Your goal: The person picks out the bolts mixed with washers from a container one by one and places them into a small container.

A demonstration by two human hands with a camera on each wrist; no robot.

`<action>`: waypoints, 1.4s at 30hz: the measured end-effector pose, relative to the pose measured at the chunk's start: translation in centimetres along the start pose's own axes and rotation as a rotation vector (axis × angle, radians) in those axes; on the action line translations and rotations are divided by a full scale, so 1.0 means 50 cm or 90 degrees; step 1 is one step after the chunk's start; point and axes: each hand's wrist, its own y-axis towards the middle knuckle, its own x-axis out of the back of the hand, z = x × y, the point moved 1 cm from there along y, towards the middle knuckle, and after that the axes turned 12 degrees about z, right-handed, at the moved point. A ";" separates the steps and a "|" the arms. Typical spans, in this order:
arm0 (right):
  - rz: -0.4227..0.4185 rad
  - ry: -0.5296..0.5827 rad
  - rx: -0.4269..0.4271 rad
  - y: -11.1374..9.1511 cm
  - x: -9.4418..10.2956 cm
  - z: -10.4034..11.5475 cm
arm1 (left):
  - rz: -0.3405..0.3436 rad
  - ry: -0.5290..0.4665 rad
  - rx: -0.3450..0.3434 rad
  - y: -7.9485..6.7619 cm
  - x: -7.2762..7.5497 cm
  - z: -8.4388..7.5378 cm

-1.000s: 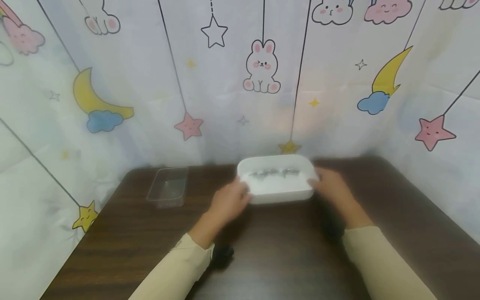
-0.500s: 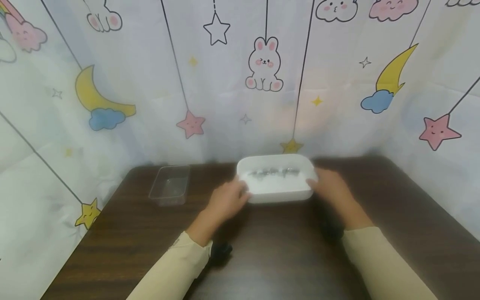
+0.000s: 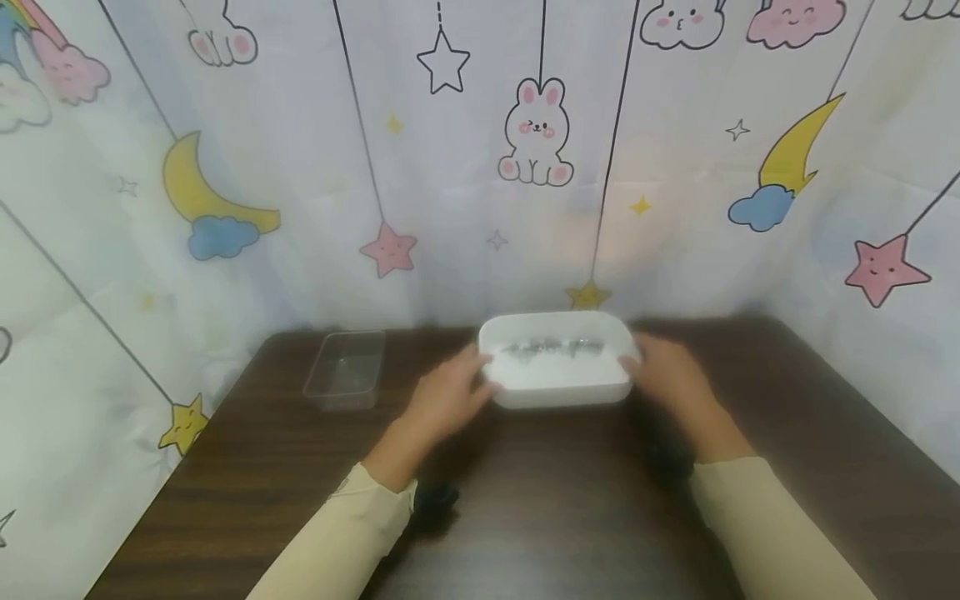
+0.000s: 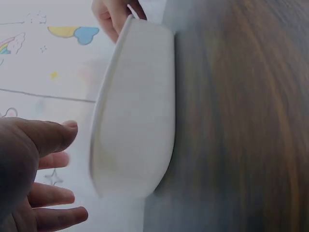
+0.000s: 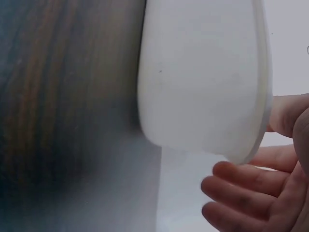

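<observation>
A white plastic box point(image 3: 566, 396) with rounded corners and an open top stands at the back of the dark wooden table. Inside it a row of small, shiny grey things point(image 3: 555, 346) shows blurred. At its left end is my left hand point(image 3: 448, 392), thumb and fingers spread; the left wrist view shows a gap between these fingertips point(image 4: 70, 130) and the box wall. My right hand point(image 3: 667, 371) holds the other end by the rim, thumb over the edge and fingers against the outer corner, as the right wrist view shows.
A clear plastic container point(image 3: 347, 371) stands on the table point(image 3: 555, 508) to the left of the white box. Behind the table hangs a white curtain point(image 3: 450, 192) printed with rabbits, stars and moons. Dark wrist-camera mounts point(image 3: 435, 504) sit under the wrists.
The left hand's fingers have spread and drawn slightly back from the box's left end. The right hand stays at its end. The whole head view has shifted a little.
</observation>
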 end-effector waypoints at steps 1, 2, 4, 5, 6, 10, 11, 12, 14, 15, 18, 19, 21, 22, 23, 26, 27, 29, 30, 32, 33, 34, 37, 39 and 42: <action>-0.004 -0.003 0.001 -0.001 0.002 0.004 | -0.004 -0.002 0.004 -0.003 0.005 0.005; -0.011 -0.006 0.005 -0.003 0.005 0.009 | -0.006 -0.006 0.006 -0.006 0.010 0.010; -0.030 -0.012 0.013 -0.007 0.008 0.025 | -0.014 -0.010 0.009 -0.013 0.019 0.022; -0.039 -0.017 0.019 -0.009 0.008 0.035 | -0.018 -0.011 0.007 -0.017 0.024 0.029; -0.044 -0.024 0.023 -0.010 0.008 0.044 | -0.023 -0.006 0.006 -0.021 0.028 0.036; -0.045 -0.047 0.044 -0.009 0.000 0.078 | -0.042 0.016 -0.002 -0.040 0.044 0.068; -0.041 -0.050 0.052 -0.008 -0.002 0.084 | -0.046 0.021 -0.003 -0.045 0.049 0.075; -0.037 -0.050 0.058 -0.006 -0.005 0.089 | -0.050 0.026 -0.001 -0.050 0.053 0.084; -0.031 -0.044 0.074 -0.002 -0.012 0.097 | -0.058 0.041 0.004 -0.060 0.065 0.102; -0.027 -0.039 0.080 -0.001 -0.016 0.100 | -0.060 0.052 0.008 -0.064 0.071 0.114; -0.019 -0.035 0.097 0.004 -0.028 0.106 | -0.049 0.089 0.044 -0.081 0.090 0.148; -0.017 -0.034 0.102 0.004 -0.032 0.107 | -0.041 0.101 0.058 -0.088 0.097 0.159; -0.016 -0.035 0.109 0.005 -0.039 0.110 | -0.019 0.120 0.086 -0.100 0.110 0.181; -0.017 -0.036 0.114 0.005 -0.042 0.110 | -0.007 0.124 0.099 -0.107 0.117 0.190; -0.018 -0.038 0.120 0.005 -0.045 0.110 | 0.005 0.128 0.108 -0.112 0.122 0.199; -0.022 -0.040 0.136 0.006 -0.051 0.111 | 0.036 0.129 0.122 -0.120 0.130 0.220; -0.022 -0.039 0.143 0.006 -0.053 0.111 | 0.043 0.128 0.124 -0.121 0.131 0.226; -0.023 -0.040 0.155 0.007 -0.056 0.110 | 0.057 0.128 0.126 -0.122 0.128 0.234; -0.023 -0.040 0.157 0.008 -0.057 0.110 | 0.061 0.131 0.125 -0.122 0.126 0.237; -0.027 -0.040 0.162 0.008 -0.059 0.107 | 0.064 0.139 0.122 -0.120 0.121 0.239; -0.028 -0.040 0.164 0.009 -0.060 0.106 | 0.064 0.144 0.121 -0.118 0.118 0.239; -0.030 -0.040 0.166 0.010 -0.061 0.104 | 0.064 0.149 0.119 -0.117 0.115 0.238; -0.031 -0.040 0.174 0.012 -0.063 0.102 | 0.062 0.162 0.113 -0.112 0.109 0.234; -0.027 -0.036 0.176 0.014 -0.064 0.101 | 0.063 0.166 0.106 -0.110 0.106 0.230; -0.016 -0.031 0.170 0.014 -0.063 0.102 | 0.063 0.165 0.097 -0.109 0.104 0.222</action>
